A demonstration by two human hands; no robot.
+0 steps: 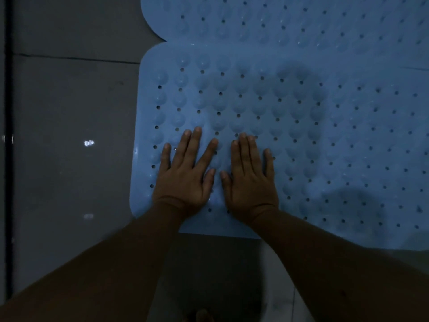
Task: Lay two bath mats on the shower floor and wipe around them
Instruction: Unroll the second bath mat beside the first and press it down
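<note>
Directly under our hands, the near mat [301,140] is lying flat on the shower floor [69,135], and we are pressing on its near-left corner. Left hand [185,173] and right hand [249,177] are lying side by side, palms down, fingers spread and extended, holding nothing; thumbs are almost touching.

The mat is running away from us to the right: its long axis seems to go left to right across the view and off the right edge, so the unpressed bulk is lying to the right of both hands. Right hand is the nearer one to that area. Left hand is sitting close to the mat's left edge.

Far mat [290,22] is lying beyond the first, along the same axis, their rounded corners meeting ahead of our left hand; we cannot tell whether the edges overlap or just touch.

Bare dark tile is showing to the left and along the near edge. We are judging that pressing should work rightward next, with wiping not yet begun. Lighting is dim.
</note>
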